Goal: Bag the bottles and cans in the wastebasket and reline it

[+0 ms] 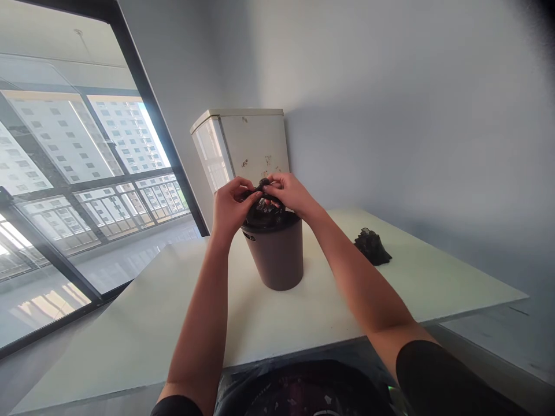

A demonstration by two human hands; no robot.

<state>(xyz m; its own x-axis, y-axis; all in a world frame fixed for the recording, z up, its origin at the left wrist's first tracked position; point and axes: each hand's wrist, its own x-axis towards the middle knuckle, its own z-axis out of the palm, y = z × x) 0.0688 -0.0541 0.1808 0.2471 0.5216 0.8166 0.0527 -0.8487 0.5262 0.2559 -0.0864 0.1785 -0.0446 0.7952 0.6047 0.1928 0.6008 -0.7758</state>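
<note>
A brown-grey trash can (280, 257) with a dark rim stands upright on the table. Above its mouth, both hands pinch a gathered black garbage bag (264, 214), whose lower part hangs into the can. My left hand (234, 205) grips it from the left, thumb and fingers closed on the plastic. From the right, my right hand (288, 193) holds the bunched upper part, which looks twisted or knotted; I cannot tell which. How far the bag reaches inside the can is hidden.
A crumpled black plastic bag (372, 247) lies on the pale table (277, 329) to the right. Behind the table stands a white refrigerator (255, 141) with worn patches. A glass sliding door (87, 162) is on the left, a grey wall (390, 115) at the back and right.
</note>
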